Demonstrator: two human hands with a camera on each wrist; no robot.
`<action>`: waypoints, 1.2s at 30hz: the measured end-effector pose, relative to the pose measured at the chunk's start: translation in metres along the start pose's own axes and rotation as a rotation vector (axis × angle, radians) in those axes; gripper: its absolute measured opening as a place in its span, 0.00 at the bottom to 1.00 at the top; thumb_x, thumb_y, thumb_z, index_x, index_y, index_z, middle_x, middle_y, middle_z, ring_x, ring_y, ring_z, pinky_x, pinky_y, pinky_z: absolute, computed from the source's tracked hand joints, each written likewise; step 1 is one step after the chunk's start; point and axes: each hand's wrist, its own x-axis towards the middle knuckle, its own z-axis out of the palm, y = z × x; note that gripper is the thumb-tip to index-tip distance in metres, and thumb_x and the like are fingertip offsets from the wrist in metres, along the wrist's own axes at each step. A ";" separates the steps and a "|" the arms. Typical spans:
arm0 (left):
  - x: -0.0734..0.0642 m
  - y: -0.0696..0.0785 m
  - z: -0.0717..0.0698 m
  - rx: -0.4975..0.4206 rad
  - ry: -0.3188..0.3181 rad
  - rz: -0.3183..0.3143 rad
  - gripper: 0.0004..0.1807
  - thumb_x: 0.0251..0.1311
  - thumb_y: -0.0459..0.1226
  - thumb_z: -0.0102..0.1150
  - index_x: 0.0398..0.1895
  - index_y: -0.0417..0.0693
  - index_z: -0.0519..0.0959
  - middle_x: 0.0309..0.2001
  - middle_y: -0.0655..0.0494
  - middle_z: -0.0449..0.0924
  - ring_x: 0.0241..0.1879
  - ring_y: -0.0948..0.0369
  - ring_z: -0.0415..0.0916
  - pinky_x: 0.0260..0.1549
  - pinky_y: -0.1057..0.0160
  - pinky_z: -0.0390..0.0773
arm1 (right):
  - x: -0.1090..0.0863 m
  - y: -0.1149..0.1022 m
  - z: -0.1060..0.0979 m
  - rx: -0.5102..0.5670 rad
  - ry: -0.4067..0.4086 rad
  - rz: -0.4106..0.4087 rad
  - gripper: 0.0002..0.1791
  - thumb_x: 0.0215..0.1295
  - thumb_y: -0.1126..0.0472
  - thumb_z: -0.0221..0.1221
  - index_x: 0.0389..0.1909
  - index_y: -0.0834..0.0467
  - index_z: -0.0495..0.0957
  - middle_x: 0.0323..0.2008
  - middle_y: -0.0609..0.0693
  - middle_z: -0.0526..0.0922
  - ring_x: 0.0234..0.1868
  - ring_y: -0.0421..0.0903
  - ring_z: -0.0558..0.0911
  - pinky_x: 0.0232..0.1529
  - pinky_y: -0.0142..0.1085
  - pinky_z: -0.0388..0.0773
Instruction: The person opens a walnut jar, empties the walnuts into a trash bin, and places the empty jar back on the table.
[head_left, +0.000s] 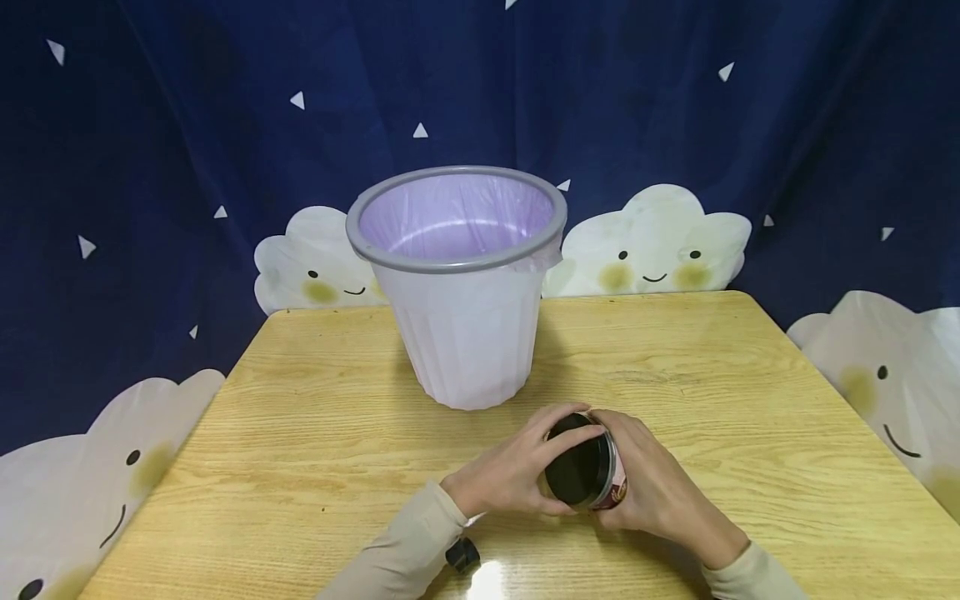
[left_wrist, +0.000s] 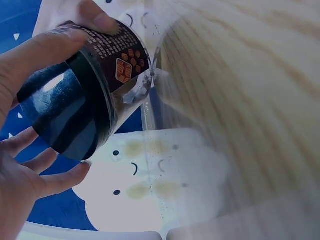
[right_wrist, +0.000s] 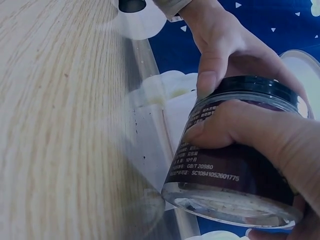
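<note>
Both hands hold a clear plastic jar (right_wrist: 215, 170) with a black lid (head_left: 573, 475) and a dark label (left_wrist: 117, 55). The label carries white print and pictures of small square biscuits. My left hand (head_left: 517, 471) grips the lid, thumb and fingers spread around its edge. My right hand (head_left: 656, 483) wraps around the jar's body from the other side, its thumb pressing on the label in the right wrist view. The jar is tilted, with its lid towards the left hand in the head view. The dark label hides most of the inside.
A white bin (head_left: 472, 342) with a grey rim and a purple bag lining stands on the wooden table (head_left: 300, 433) beyond the hands. A small black piece (head_left: 462, 554) sits by the left sleeve. A dark blue curtain (head_left: 465, 83) with clouds hangs behind.
</note>
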 end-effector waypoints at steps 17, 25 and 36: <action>0.001 -0.001 -0.002 0.029 -0.013 0.000 0.58 0.39 0.45 0.79 0.73 0.52 0.53 0.71 0.45 0.50 0.71 0.54 0.51 0.66 0.64 0.60 | 0.002 0.001 0.000 0.012 -0.008 0.010 0.63 0.16 0.55 0.79 0.65 0.61 0.63 0.57 0.54 0.73 0.57 0.53 0.72 0.51 0.51 0.76; 0.001 0.000 0.000 0.034 -0.021 -0.001 0.57 0.39 0.44 0.78 0.73 0.53 0.53 0.71 0.45 0.49 0.71 0.55 0.50 0.66 0.62 0.60 | 0.002 0.001 0.000 0.011 -0.011 0.018 0.63 0.16 0.55 0.80 0.64 0.62 0.63 0.57 0.54 0.73 0.57 0.53 0.72 0.52 0.52 0.76; 0.000 0.001 0.001 0.035 -0.030 -0.014 0.59 0.38 0.44 0.79 0.74 0.55 0.52 0.71 0.46 0.50 0.70 0.56 0.51 0.66 0.63 0.59 | 0.001 0.000 0.000 0.023 -0.025 0.032 0.63 0.16 0.55 0.79 0.65 0.61 0.63 0.58 0.53 0.72 0.58 0.52 0.71 0.52 0.51 0.75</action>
